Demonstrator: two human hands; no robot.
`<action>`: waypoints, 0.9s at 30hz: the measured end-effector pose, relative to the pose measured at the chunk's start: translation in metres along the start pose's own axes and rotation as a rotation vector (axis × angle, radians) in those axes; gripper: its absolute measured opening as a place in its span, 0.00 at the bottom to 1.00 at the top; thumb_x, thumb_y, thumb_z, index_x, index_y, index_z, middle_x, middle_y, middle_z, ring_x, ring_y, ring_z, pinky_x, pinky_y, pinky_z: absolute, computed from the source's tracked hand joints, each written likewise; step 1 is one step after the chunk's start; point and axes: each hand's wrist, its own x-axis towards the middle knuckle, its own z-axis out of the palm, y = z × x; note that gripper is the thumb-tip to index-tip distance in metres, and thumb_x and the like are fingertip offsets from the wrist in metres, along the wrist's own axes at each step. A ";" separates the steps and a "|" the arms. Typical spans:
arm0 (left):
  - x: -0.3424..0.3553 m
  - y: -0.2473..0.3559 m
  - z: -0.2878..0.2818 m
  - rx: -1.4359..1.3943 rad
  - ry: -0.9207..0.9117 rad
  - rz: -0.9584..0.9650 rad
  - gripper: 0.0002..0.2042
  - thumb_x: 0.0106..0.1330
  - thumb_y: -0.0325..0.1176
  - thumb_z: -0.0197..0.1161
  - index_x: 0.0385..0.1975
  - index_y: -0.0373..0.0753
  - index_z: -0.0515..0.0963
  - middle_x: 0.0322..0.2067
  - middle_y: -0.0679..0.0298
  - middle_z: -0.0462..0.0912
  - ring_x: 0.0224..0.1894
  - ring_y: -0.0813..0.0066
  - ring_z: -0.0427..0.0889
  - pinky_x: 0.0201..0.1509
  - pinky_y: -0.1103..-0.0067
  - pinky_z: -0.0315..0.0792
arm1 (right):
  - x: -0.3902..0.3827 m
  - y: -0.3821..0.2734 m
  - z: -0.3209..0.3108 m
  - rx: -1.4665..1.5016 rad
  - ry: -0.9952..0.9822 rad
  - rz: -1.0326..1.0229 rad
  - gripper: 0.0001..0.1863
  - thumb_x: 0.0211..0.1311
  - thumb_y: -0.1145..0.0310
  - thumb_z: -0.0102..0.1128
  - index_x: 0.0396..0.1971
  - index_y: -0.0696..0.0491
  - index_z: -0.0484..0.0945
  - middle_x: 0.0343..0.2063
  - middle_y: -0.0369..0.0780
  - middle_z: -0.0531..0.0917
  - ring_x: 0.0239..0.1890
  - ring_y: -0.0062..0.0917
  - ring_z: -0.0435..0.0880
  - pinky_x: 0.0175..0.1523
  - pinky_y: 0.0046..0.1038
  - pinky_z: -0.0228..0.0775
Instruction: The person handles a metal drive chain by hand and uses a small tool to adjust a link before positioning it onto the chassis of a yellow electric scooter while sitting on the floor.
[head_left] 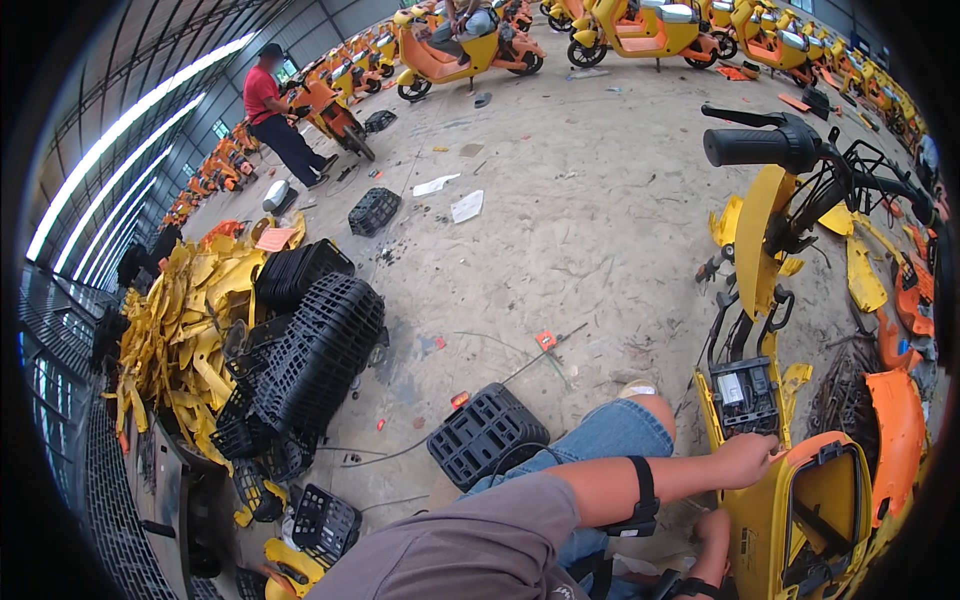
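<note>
A partly stripped yellow scooter stands at my right, with its black handlebar [765, 145] and yellow front panel [762, 240] upright. My left hand [745, 461] reaches across to the front edge of its yellow seat body [760, 520], fingers closed; what they grip, if anything, is hidden. Just ahead of that hand lies the open black compartment [745, 395] in the scooter's floor, with a silver-grey part inside. Lower down, my right hand [712, 530] is at the near side of the seat body, its fingers hidden. The seat body's top is open, showing a dark hollow.
Black plastic baskets [320, 340] and yellow panels [190, 330] are heaped at the left. One black basket [487, 435] lies by my knee. Orange panels [895, 440] lie beyond the scooter. A person in red [262, 95] handles an orange scooter farther off; rows of scooters stand behind.
</note>
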 end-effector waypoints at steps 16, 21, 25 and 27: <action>-0.003 -0.008 -0.003 -0.086 0.021 0.076 0.16 0.62 0.27 0.54 0.51 0.38 0.72 0.32 0.45 0.83 0.35 0.44 0.83 0.38 0.57 0.76 | -0.019 -0.035 -0.044 1.718 0.114 0.354 0.14 0.76 0.60 0.47 0.30 0.49 0.74 0.20 0.31 0.72 0.18 0.18 0.66 0.23 0.22 0.60; -0.005 0.026 -0.027 -0.138 -0.151 -0.054 0.16 0.61 0.26 0.54 0.49 0.34 0.73 0.33 0.42 0.82 0.39 0.41 0.82 0.42 0.57 0.74 | -0.011 -0.029 -0.042 1.886 0.104 0.298 0.11 0.75 0.63 0.47 0.32 0.50 0.74 0.21 0.30 0.72 0.20 0.17 0.67 0.25 0.21 0.59; -0.004 0.021 -0.023 -0.132 -0.173 -0.065 0.16 0.61 0.26 0.54 0.50 0.35 0.73 0.34 0.42 0.82 0.39 0.42 0.82 0.43 0.57 0.74 | -0.012 -0.032 -0.049 2.043 0.076 0.229 0.11 0.75 0.63 0.46 0.33 0.50 0.74 0.22 0.30 0.72 0.21 0.16 0.66 0.25 0.20 0.58; 0.000 0.015 -0.017 -0.078 -0.140 -0.058 0.17 0.60 0.26 0.54 0.50 0.36 0.73 0.34 0.42 0.82 0.40 0.42 0.82 0.43 0.57 0.74 | -0.013 -0.030 -0.053 2.075 0.068 0.117 0.11 0.76 0.62 0.45 0.36 0.50 0.74 0.23 0.29 0.73 0.22 0.16 0.66 0.27 0.20 0.57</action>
